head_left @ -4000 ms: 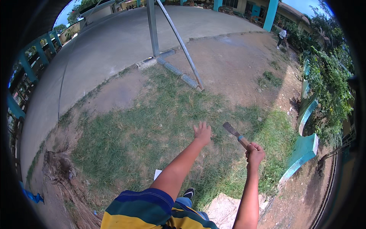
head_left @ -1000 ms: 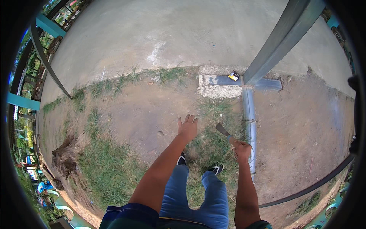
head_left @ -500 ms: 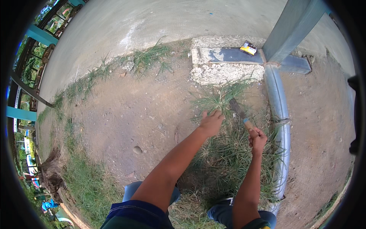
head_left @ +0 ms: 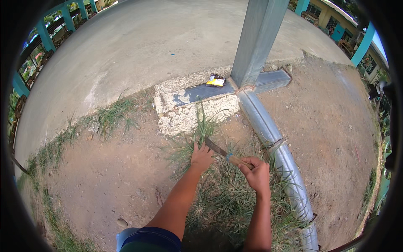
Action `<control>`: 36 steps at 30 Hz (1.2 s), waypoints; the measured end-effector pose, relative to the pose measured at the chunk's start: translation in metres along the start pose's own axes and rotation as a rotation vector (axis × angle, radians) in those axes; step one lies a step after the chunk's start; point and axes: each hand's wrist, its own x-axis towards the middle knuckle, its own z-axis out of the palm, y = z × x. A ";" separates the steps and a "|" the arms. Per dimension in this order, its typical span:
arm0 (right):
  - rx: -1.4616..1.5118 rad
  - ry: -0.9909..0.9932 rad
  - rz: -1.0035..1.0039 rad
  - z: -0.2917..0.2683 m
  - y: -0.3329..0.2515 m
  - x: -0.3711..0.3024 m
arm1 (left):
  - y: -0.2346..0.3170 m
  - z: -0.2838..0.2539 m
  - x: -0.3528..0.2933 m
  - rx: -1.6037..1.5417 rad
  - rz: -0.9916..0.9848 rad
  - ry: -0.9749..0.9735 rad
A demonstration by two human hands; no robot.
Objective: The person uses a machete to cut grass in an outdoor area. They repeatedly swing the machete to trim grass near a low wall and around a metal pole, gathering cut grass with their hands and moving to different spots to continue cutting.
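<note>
In my right hand [head_left: 256, 172] is a knife [head_left: 216, 147] with a short dark blade, a wooden handle and a blue band where the two meet. Its blade slants up and left, the tip against the base of a grass tuft [head_left: 203, 124]. Close beside the blade, my left hand [head_left: 202, 157] reaches into that tuft with its fingers around the lower stems. The blades of grass rise bunched above the fingers, though the fingertips are partly hidden. A thick patch of long grass [head_left: 226, 197] spreads beneath both hands.
A grey metal post [head_left: 256, 42] stands on a rough concrete footing [head_left: 168, 124]. A yellow and dark packet [head_left: 215, 80] lies on the footing's metal beam. From the post a curved metal pipe [head_left: 289, 168] runs down the right side. A stone [head_left: 122, 223] rests on the dirt, lower left.
The view has swung to the right, so the scene sits further left. The tuft now stands upright and bunched at my left hand. The knife is tilted flatter, its tip closer to the stems.
</note>
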 end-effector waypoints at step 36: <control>0.461 -0.196 0.618 0.017 0.061 0.006 | -0.070 0.013 -0.014 -0.579 -0.214 0.138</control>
